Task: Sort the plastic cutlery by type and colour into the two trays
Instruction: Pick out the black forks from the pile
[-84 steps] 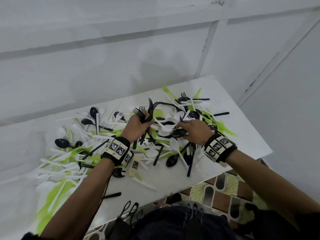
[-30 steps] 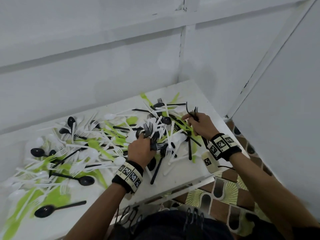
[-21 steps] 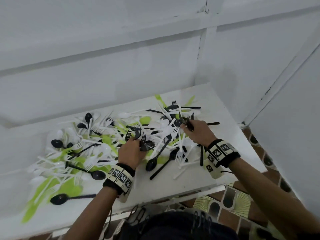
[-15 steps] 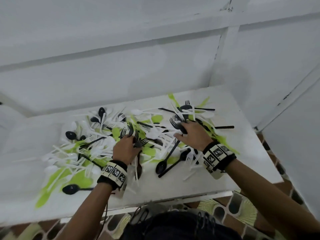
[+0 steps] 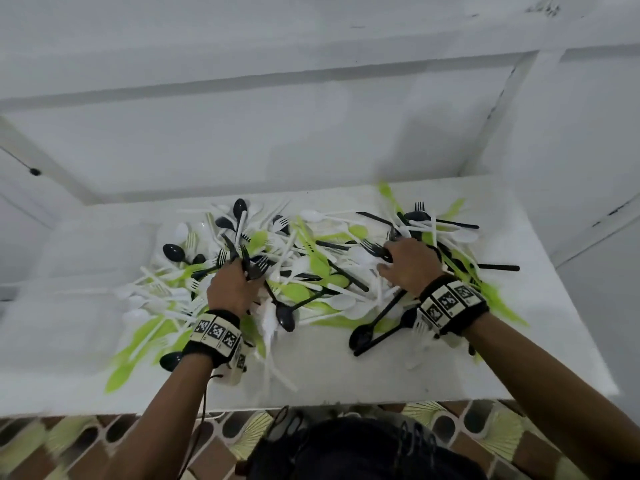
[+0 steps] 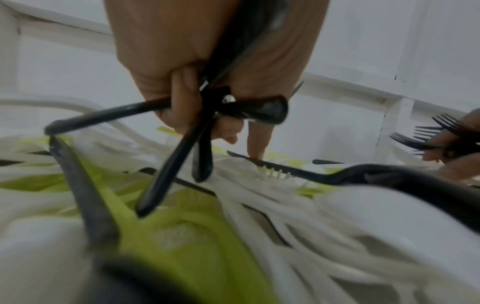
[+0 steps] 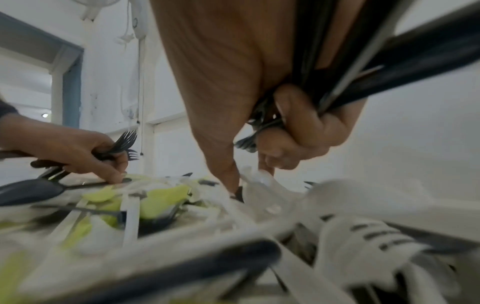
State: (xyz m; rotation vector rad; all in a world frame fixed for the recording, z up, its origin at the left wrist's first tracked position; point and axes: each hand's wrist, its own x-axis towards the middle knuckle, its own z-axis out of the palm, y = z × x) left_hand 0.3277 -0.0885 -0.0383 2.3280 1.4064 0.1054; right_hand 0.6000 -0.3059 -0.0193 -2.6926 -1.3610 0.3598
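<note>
While both hover over the pile (image 5: pixel 311 271), left hand (image 5: pixel 230 287) and right hand (image 5: pixel 410 266) seemingly clutch black forks (image 5: pixel 254 266).

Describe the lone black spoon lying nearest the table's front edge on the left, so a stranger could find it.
Start at the white table and the cutlery pile on it. Follow the left hand back to its wristband: the black spoon lies just left of that, bowl showing, among green pieces at the pile's front fringe.

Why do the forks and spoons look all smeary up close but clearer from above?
Head view: mostly sharp, only the table edges smear and the walls bend. Left wrist view: the left hand and its black forks are fairly sharp, the pile below blurs. Right wrist view: the right hand is clear, the nearest cutlery is smeared.
</note>
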